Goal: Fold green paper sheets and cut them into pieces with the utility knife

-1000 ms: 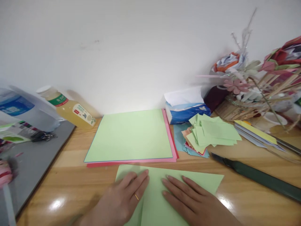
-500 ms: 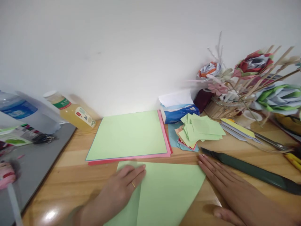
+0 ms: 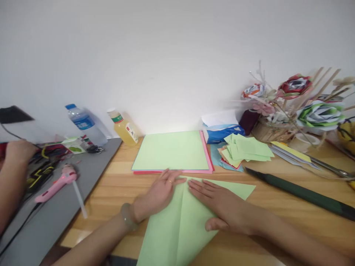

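Note:
A light green sheet of paper with a lengthwise crease lies folded on the wooden table in front of me. My left hand, with a ring and a bracelet at the wrist, rests on its upper left edge, fingers extended. Flat on the paper just right of the crease is my right hand, its fingers stretched out and its thumb apart. Behind the hands lies a stack of coloured paper, green on top with pink and red edges below.
A dark green craft knife lies at the right, near small green paper pieces and a tissue pack. Paper flowers stand behind. At the left are a juice bottle, a pink glue gun and another person's hand.
My right hand has moved left from the paper's right corner to near the crease. The view has shifted left, bringing another person's arm into sight.

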Demonstrator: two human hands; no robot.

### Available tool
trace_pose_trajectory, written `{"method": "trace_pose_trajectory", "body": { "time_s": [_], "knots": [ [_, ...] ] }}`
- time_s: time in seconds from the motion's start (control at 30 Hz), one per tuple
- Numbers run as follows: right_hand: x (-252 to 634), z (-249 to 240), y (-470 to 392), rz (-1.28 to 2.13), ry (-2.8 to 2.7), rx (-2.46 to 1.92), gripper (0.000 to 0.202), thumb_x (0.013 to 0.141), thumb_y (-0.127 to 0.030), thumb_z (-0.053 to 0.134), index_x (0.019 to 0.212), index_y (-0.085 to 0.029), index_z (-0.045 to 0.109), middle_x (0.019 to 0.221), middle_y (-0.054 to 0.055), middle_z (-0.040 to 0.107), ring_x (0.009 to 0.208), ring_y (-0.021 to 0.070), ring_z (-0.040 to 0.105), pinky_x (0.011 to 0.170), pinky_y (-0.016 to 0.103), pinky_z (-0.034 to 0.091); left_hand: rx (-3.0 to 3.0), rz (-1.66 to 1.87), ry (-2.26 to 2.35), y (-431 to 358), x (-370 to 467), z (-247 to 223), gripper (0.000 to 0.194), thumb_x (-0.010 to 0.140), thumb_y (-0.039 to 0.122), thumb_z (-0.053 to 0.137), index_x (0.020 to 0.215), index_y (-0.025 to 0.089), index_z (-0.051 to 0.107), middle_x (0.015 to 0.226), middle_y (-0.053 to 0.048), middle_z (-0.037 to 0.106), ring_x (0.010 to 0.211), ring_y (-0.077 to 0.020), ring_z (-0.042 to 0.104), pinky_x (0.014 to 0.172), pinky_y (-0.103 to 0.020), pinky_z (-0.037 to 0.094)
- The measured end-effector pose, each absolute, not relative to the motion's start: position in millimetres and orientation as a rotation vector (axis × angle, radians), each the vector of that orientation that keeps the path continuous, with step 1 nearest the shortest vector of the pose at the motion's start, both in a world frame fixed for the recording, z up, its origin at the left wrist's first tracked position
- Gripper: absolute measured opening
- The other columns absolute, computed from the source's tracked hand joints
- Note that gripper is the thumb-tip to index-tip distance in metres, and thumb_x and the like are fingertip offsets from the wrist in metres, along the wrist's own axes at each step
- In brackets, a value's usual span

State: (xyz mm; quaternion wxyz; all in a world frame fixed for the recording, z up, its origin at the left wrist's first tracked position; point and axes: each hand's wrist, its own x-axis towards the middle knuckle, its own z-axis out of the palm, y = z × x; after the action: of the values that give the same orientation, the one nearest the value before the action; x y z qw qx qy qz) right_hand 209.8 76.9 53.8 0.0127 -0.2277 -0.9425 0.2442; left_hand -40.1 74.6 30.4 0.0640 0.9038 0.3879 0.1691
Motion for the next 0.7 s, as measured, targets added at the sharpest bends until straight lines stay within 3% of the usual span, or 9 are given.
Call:
{"method": "trace_pose_trajectory", "body": {
  "time_s": [0.27,0.57,0.63,0.7],
  "knots": [
    [204,52,59,0.789,-3.001,-0.558,0.086,0.080,-0.063,0.041,0.141,-0.009,0.012,0.147,0.015,0.007,0.135,0.0237,0.006,0.109,0.045,0.007,2.860,0.371,1.208,72,-40,37,0.042,0.085,0.003,0.030,0.123,0.015,0.042,0.127,-0.006,0.051,0.122,-0.0182,0.039,0.108,-0.046,0.019],
    [192,65,11,0.947,-2.971,-0.457,0.088,0.079,-0.061,0.045,0.142,-0.013,0.008,0.146,0.015,0.007,0.134,0.0235,0.006,0.109,0.045,0.007,3.063,0.210,1.216,61,-33,54,0.036,0.088,0.008,0.029,0.121,0.011,0.044,0.119,-0.008,0.057,0.120,-0.0205,0.040,0.108,-0.047,0.011],
    [193,66,4,0.923,-2.961,-0.561,0.086,0.080,-0.061,0.043,0.142,-0.013,0.008,0.147,0.014,0.005,0.134,0.0235,0.005,0.109,0.045,0.009,3.111,0.190,1.208,55,-30,56,0.033,0.092,0.017,0.030,0.120,0.008,0.045,0.116,-0.010,0.057,0.119,-0.0222,0.040,0.108,-0.048,0.009],
    [197,66,-2,0.876,-2.941,-0.694,0.085,0.080,-0.061,0.041,0.142,-0.012,0.008,0.146,0.014,0.004,0.134,0.0242,0.005,0.108,0.045,0.011,3.158,0.175,1.186,49,-27,56,0.043,0.093,0.036,0.032,0.121,0.005,0.043,0.116,-0.013,0.056,0.118,-0.0250,0.040,0.108,-0.049,0.009]
  ]
}}
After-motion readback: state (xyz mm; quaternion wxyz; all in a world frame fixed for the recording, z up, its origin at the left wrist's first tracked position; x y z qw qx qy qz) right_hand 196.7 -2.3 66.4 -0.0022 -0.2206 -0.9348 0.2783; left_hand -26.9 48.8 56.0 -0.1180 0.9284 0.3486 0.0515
